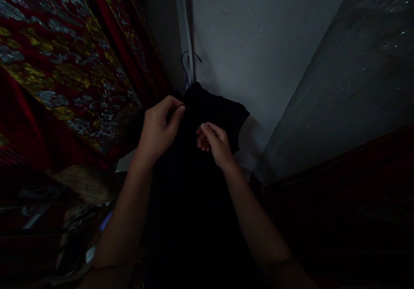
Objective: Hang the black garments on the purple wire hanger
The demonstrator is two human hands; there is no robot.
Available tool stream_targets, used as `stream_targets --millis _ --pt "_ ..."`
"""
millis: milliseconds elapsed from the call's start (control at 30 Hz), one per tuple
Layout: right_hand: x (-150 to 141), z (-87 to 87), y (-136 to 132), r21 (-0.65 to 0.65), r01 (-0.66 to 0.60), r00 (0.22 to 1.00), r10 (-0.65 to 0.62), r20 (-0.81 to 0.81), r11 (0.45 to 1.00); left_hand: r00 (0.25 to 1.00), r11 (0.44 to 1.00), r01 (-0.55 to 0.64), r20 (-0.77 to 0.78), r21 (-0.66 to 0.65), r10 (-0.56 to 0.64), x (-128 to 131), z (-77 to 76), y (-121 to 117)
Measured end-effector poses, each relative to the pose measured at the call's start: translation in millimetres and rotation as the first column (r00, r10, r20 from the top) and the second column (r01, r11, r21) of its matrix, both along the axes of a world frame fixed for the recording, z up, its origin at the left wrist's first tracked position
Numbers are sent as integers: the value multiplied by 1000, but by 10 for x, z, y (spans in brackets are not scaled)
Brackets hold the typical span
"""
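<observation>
A black garment [223, 112] hangs on a hanger whose hook [186, 67] catches on a white vertical strip against the wall. My left hand [160, 127] is closed in a pinch on the garment's fabric near the collar, at its upper left. My right hand [215, 144] is curled against the front of the garment a little lower, its fingers bent onto the dark cloth. Whether the right hand's fingers grip a fold or a small fastening is lost in the dark. The lower part of the garment runs down between my forearms.
Red fabric with gold and silver embroidery [64, 64] hangs at the left. A pale wall [265, 39] is behind the garment. A grey sparkly cloth [362, 77] hangs at the right above dark wooden furniture [339, 202]. Cluttered dim items [74, 220] lie at lower left.
</observation>
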State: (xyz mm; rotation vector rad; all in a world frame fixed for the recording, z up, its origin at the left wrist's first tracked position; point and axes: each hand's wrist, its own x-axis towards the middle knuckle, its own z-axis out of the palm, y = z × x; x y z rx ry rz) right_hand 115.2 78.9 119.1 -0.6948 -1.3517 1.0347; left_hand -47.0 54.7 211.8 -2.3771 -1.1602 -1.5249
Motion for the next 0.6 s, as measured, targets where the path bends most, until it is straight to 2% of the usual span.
stream_targets --millis 133,267,367,433,500,600 --pt "-1 328 -60 161 5 998 -15 65 987 997 998 42 -64 -40 -44 81 -140 35" --pt "3 398 -46 227 43 990 -72 120 973 994 996 71 -83 -45 -74 129 -204 74" --pt "-14 294 34 247 144 971 -185 150 958 994 999 34 -108 -12 -35 171 -236 86" --pt "-25 157 133 213 219 946 -261 194 952 998 997 -53 -33 58 55 176 -238 91" --pt "-20 -23 217 103 244 933 -262 247 964 981 980 -154 140 126 136 110 -211 109" --pt "10 -315 188 -75 136 965 -115 234 988 872 959 -256 458 124 174 -178 -178 201"
